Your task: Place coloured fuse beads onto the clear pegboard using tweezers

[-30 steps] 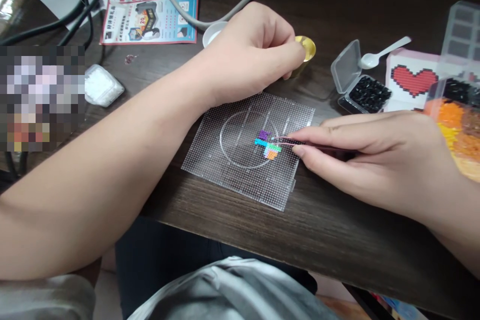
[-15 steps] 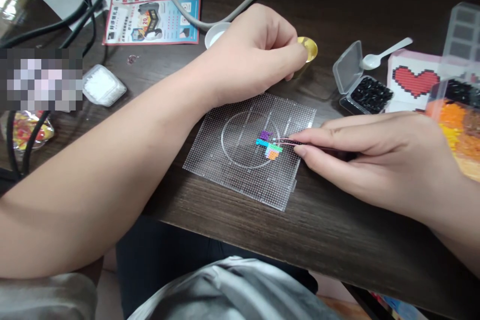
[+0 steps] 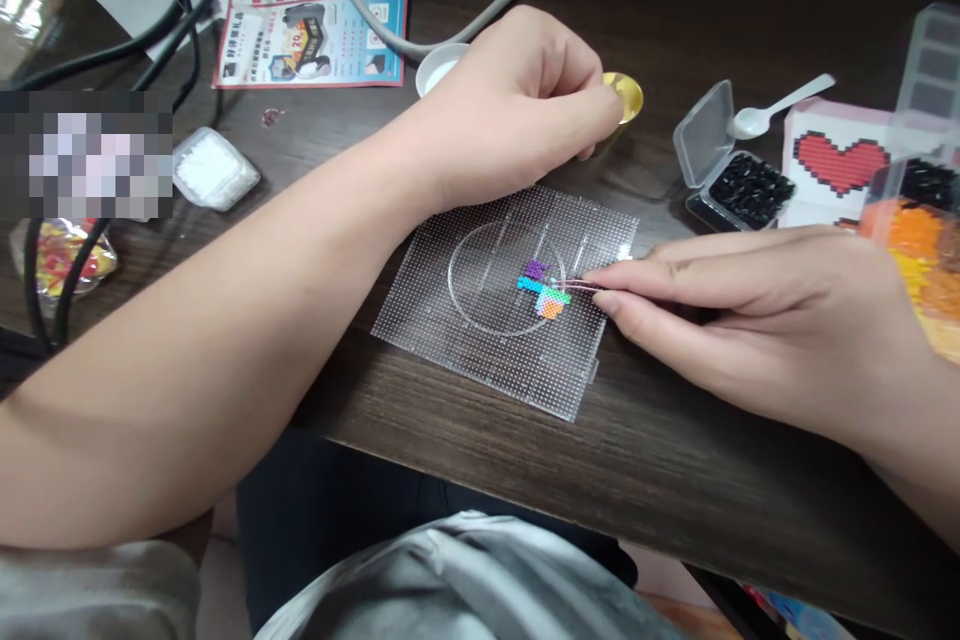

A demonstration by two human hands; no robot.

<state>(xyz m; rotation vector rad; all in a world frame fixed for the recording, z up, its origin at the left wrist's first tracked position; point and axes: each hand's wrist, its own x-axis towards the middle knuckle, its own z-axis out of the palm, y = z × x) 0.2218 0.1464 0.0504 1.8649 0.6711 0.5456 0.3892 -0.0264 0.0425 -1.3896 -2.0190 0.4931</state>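
Observation:
A clear pegboard (image 3: 480, 365) lies on the dark table, with a cluster of small purple, blue, green and orange beads (image 3: 551, 303) right of its middle. My right hand (image 3: 780, 325) pinches thin tweezers (image 3: 581, 284) from the right, their tips at the beads. Just beyond the board's far edge, my left hand (image 3: 536, 105) is closed, thumb and finger pressed at the near left rim of a small gold-coloured cup (image 3: 628, 98). My left hand partly hides a white dish (image 3: 439, 68).
To the right are an open box of black beads (image 3: 750, 190), a white spoon (image 3: 784, 107), a heart pattern sheet (image 3: 840, 162) and a divided bead case (image 3: 911, 240). At the left lie a box of white beads (image 3: 214, 168), black cables (image 3: 112, 70) and a printed leaflet (image 3: 315, 5).
The whole view has shifted slightly, so things appear a little farther right. Both hands keep about the same places relative to the board and the cup.

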